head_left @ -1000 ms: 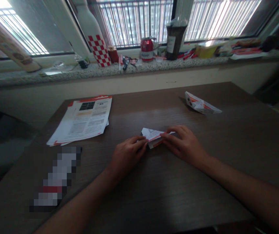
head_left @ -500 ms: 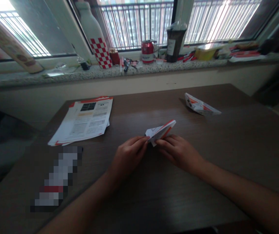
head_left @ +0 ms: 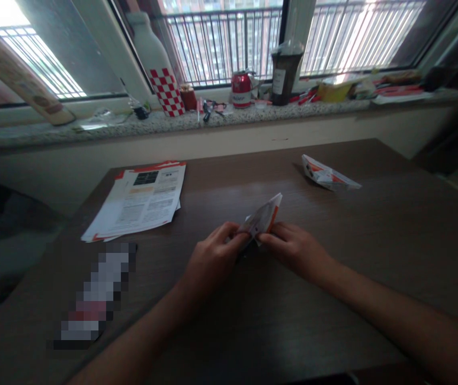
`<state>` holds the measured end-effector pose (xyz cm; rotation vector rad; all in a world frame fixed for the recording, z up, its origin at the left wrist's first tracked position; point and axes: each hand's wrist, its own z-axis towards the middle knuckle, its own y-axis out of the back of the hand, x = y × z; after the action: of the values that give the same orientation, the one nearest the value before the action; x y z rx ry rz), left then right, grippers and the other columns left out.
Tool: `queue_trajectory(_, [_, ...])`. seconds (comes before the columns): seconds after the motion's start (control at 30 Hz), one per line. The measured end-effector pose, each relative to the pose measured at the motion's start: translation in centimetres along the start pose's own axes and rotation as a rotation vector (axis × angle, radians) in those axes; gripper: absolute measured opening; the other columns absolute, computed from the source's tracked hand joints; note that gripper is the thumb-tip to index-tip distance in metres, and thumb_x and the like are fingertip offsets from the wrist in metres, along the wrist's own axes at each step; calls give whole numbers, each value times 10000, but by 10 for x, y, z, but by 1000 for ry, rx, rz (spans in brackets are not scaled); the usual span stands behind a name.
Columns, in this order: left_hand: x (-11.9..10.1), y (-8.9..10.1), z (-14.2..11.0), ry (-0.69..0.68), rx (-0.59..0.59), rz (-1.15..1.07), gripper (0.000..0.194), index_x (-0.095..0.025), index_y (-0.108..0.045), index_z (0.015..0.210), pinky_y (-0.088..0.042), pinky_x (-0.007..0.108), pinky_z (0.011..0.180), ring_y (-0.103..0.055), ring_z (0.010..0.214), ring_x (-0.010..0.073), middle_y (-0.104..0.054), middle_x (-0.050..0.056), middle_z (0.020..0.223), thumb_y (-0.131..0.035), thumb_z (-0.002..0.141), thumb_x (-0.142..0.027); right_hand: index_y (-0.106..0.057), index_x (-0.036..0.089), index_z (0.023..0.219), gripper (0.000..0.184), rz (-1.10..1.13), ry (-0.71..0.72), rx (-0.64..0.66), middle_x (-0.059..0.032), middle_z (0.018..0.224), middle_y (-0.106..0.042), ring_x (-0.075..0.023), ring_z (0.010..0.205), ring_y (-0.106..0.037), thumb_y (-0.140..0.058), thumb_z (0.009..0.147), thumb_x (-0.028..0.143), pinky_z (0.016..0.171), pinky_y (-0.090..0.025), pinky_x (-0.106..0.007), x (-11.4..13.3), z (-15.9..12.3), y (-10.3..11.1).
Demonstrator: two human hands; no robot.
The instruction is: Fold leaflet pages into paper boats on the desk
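Got a small folded paper (head_left: 266,216), whitish-grey, faintly printed, orange-red strip down its right edge, tapering to a tip. Points up-right, away from the wearer, long axis slanted. Pinched at its lower end by left hand (head_left: 215,254) and right hand (head_left: 295,247), mid-desk (head_left: 277,315), between printed sheets (head_left: 144,200) and another folded piece (head_left: 327,175).

Sheets (head_left: 148,200) lie left of the held paper (head_left: 265,214), a second folded piece (head_left: 325,175) behind right — windowsill (head_left: 261,115) beyond.
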<state>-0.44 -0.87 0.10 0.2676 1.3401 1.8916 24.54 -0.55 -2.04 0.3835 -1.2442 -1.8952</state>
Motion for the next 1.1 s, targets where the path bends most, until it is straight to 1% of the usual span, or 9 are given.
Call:
queue_trajectory(0.13, [2,2,1,40,1,49,322,-198,-664,1236,-607,331,708,-691,892,214,-649,92,1120,-494,1001,-59,-661,205,1201,216,-14,8,33,-117,1197,-718,-273,1075,-684,-522,1046,151,878,-568,-398,0,2,3])
queue_trajectory(0.27, [5,6,1,57,-23,82,294,-174,-680,1223,-596,324,693,-676,851,200,-651,98,1091,-480,1019,-104,-651,201,1222,215,-18,-1,68,-117,1196,-720,-266,1034,-683,-530,1049,155,854,-559,-395,-1,3,5])
queue_trajectory(0.37, [7,9,1,97,-34,111,279,-182,-696,1192,-588,324,690,-671,840,196,-655,92,1082,-481,1022,-130,-647,211,1221,217,-14,-2,75,-110,1180,-723,-250,1015,-679,-518,1056,156,848,-552,-381,-1,4,5])
queue_trajectory(0.57, [11,11,0,161,-69,117,247,-193,-703,1160,-562,325,701,-668,825,185,-667,64,1073,-507,1021,-134,-647,193,1162,170,-19,17,42,-98,1102,-725,-241,981,-676,-524,1052,151,837,-551,-367,-4,4,3])
queue_trajectory(0.67, [12,13,0,187,-70,121,229,-185,-707,1141,-553,320,710,-672,834,183,-671,59,1082,-526,1014,-128,-639,189,1182,178,-20,25,26,-102,1136,-727,-232,981,-681,-532,1046,145,844,-555,-359,-6,3,3])
queue_trajectory(0.8, [12,17,1,217,-53,129,221,-181,-715,1121,-542,312,690,-676,849,190,-674,64,1076,-542,998,-121,-631,177,1212,204,-23,15,37,-117,1188,-725,-228,984,-683,-535,1039,129,852,-557,-361,-7,2,4])
queue_trajectory(0.93, [13,19,1,240,-38,125,224,-182,-722,1118,-541,315,677,-676,839,194,-673,71,1077,-541,999,-126,-635,172,1205,195,-26,12,41,-114,1140,-732,-230,962,-681,-527,1046,142,832,-558,-358,-6,3,5])
queue_trajectory(1.1, [14,14,0,190,58,15,267,-199,-708,1184,-568,329,736,-691,871,197,-664,67,1091,-532,997,-125,-666,183,1132,183,-28,-8,61,-109,1077,-735,-242,937,-682,-504,1049,169,792,-557,-364,-5,5,8])
